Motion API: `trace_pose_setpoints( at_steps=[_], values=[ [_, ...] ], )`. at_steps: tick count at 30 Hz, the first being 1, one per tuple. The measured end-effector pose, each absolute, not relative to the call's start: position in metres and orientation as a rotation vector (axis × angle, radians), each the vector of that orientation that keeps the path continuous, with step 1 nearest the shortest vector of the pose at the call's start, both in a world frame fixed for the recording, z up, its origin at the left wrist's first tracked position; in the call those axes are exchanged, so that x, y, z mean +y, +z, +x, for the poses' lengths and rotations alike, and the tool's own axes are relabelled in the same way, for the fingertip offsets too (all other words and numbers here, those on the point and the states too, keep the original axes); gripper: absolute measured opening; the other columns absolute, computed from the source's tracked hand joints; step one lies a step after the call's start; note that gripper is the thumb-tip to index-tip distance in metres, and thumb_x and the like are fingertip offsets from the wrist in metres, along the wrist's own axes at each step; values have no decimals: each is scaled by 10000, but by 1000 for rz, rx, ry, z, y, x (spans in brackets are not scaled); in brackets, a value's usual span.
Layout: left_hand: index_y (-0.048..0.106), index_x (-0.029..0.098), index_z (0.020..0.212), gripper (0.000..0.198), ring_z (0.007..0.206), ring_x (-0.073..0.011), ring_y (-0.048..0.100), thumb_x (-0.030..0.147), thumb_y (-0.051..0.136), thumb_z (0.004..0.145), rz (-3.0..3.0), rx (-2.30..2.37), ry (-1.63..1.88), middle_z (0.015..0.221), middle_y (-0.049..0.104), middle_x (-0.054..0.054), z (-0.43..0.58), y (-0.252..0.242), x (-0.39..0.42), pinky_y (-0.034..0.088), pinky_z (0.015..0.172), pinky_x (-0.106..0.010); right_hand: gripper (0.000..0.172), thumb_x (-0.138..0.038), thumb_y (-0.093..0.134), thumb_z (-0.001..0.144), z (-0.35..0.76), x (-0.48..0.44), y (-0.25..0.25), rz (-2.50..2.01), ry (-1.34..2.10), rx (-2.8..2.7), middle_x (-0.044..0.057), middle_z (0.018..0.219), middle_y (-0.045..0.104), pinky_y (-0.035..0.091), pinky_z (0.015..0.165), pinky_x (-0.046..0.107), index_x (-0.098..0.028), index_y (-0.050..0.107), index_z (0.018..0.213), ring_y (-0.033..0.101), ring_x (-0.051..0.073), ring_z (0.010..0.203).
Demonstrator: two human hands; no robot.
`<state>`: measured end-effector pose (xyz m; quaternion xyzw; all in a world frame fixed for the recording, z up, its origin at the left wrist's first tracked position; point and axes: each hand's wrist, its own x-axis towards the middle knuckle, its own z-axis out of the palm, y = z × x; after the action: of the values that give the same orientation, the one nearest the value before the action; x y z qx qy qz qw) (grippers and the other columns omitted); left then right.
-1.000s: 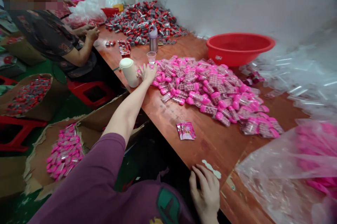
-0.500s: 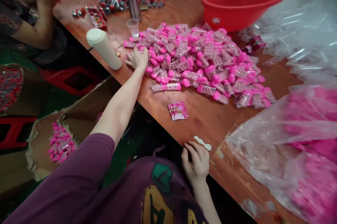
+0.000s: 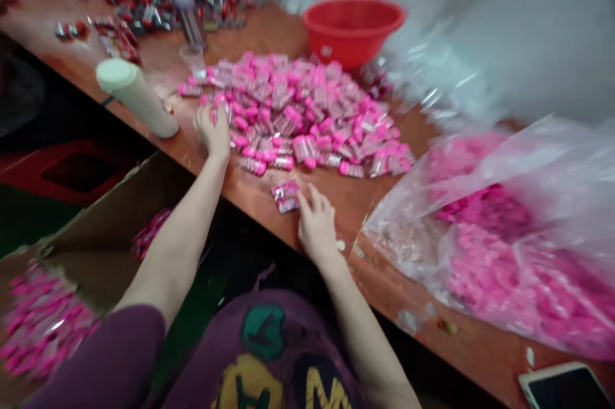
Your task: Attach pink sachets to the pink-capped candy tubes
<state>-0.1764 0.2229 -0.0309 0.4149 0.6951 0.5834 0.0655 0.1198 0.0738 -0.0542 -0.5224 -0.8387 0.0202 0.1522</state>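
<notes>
My left hand [image 3: 214, 130] is at the left end of a heap of clear tubes with pink caps [image 3: 283, 101]. Its fingers curl around a pink-capped tube, though blur hides the exact grip. Lower down, my right hand [image 3: 317, 223] is open, its fingers stretched forward. Their tips reach the right edge of a few small pink printed sachets [image 3: 285, 196] lying flat on the brown table [image 3: 250, 194], in front of the heap.
A pale flask [image 3: 139, 98] and a clear cup [image 3: 192, 59] stand left of the heap. Behind it are a red basin [image 3: 353, 27] and clear empties [image 3: 432, 75]. A plastic bag of pink parts [image 3: 485, 255] and a phone [image 3: 567, 386] lie right. A cardboard box [image 3: 96, 229] sits below.
My right hand has moved from the table edge forward to the sachets. My left hand stays by the heap's left end, its fingers more curled. The view has swung to the right.
</notes>
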Motion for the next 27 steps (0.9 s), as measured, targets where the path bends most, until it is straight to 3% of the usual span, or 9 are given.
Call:
trace_pose_setpoints(
  at_steps=[2,5,11,14,17,19,21,23,27],
  values=[
    [720,127,1043,142,1248,-289,603,145,632,933,1244,2067,1865,1172,712,-157,-154,-36,194,366,1212,-556,536,-99,433,1004,113,86,-53,-1484,-10,-2583,201,1640,467,490,1054,545,-152,543,1527,477,388,1416],
    [763,161,1026,148,1238,-279,612,214,657,936,1391,1920,1871,1205,728,-145,-106,-47,145,439,1160,-499,502,-108,410,1031,107,98,-59,-1421,-91,-2729,176,1607,525,487,1067,546,-129,558,1510,517,375,1407],
    [758,191,1075,184,1154,-237,674,227,599,990,1534,1620,1759,1177,741,-121,-37,-61,73,532,1070,-457,440,-122,412,1048,108,98,-63,-1323,-186,-2772,245,1465,639,486,1062,506,-18,606,1430,601,350,1324],
    [763,198,1038,175,1141,-245,688,255,605,986,1438,1637,1744,1154,745,-118,-29,-67,60,542,1059,-461,426,-149,419,1059,112,98,-64,-1289,-166,-2747,226,1449,656,481,1054,469,-52,631,1416,609,328,1303],
    [742,190,935,173,932,-205,710,321,634,967,1251,1640,1669,993,738,-91,-31,-65,53,589,877,-359,408,-214,456,1067,116,97,-63,-1334,-65,-2617,200,1511,606,483,1018,431,-169,656,1420,591,306,1316],
    [699,179,860,260,649,-143,642,411,642,964,1031,1581,1520,764,685,-41,-36,-59,50,538,628,-265,403,-241,472,1068,118,94,-60,-1371,-14,-2509,189,1508,599,475,996,408,-239,662,1423,582,289,1312],
    [656,172,814,388,436,-98,498,534,639,954,793,1456,1347,572,589,7,-40,-52,50,377,429,-219,420,-227,467,1068,120,89,-57,-1382,-12,-2445,185,1450,629,459,983,392,-268,645,1447,590,267,1276],
    [640,166,789,434,382,-90,469,578,675,921,661,1327,1240,521,561,10,-42,-47,55,255,359,-205,444,-207,457,1066,120,85,-55,-1372,-34,-2439,179,1389,658,434,997,402,-285,622,1471,600,253,1223],
    [599,162,740,292,320,-56,390,359,746,898,502,1194,1212,439,521,32,-41,-44,65,185,358,-180,438,-211,437,1059,120,78,-59,-1348,134,-2422,163,1350,670,417,1045,458,-281,638,1442,604,260,1189]
  ],
)
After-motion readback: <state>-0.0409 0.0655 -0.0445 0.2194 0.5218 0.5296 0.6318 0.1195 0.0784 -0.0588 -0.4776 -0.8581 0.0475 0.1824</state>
